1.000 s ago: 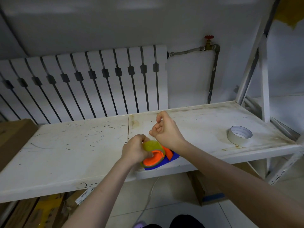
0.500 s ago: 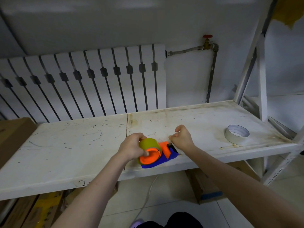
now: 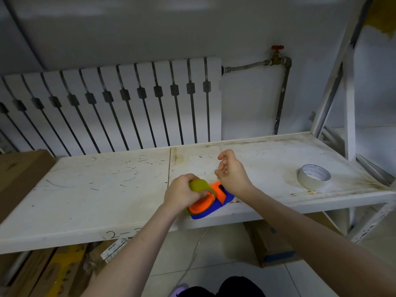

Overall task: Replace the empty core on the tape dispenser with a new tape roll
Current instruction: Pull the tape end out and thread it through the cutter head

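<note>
Gripping yellow tape roll [image 3: 198, 185] on dispenser [image 3: 214, 205]

Our left hand [image 3: 182, 192] and right hand [image 3: 232, 175] are bare, and both forearms are uncovered with no sleeves, rings or watch showing. At the near edge we see dark clothing [image 3: 222, 288] and a lilac shoe [image 3: 179, 289].

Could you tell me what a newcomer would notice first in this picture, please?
The bright orange and blue tape dispenser stands out at the front edge of the scuffed white shelf, with the left hand gripping its yellowish tape roll. The right hand hovers just above it, fingers pinched, and a white tape roll lies alone at the shelf's right end.
</note>
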`<action>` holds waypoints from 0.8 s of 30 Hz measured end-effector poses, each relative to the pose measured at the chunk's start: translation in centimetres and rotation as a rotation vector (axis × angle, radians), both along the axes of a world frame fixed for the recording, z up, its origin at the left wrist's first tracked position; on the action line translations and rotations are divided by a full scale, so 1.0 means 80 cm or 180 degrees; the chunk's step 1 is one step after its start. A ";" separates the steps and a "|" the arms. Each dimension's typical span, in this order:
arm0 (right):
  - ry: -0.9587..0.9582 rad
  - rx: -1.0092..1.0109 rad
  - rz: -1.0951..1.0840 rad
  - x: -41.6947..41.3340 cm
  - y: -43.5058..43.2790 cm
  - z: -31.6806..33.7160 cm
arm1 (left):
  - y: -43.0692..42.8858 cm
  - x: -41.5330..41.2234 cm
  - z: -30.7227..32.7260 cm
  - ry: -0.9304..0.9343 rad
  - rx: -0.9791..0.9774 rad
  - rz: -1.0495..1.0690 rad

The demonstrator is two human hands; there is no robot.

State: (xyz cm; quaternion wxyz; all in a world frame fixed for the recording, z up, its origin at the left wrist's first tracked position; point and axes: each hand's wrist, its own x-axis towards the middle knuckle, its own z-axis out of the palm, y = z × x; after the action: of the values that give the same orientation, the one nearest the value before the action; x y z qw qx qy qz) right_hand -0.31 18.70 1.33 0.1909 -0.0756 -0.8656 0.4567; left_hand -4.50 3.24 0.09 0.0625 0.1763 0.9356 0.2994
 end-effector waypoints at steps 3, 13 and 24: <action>0.0121 0.0115 0.0060 0.004 0.001 0.005 | 0.001 -0.001 0.002 -0.0024 -0.0093 0.0067; 0.0794 0.0729 0.0730 0.020 -0.037 0.075 | 0.010 0.002 0.011 -0.0234 -0.0238 0.0054; 0.0440 -0.0307 -0.0101 0.018 0.010 0.062 | -0.020 -0.005 0.017 -0.0410 -0.0108 -0.0217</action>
State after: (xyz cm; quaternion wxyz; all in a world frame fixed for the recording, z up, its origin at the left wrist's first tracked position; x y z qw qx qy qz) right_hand 1.13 19.46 6.27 0.2535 -0.0666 -0.8260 0.4990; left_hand -4.90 1.65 1.45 0.1357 0.1873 0.9280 0.2920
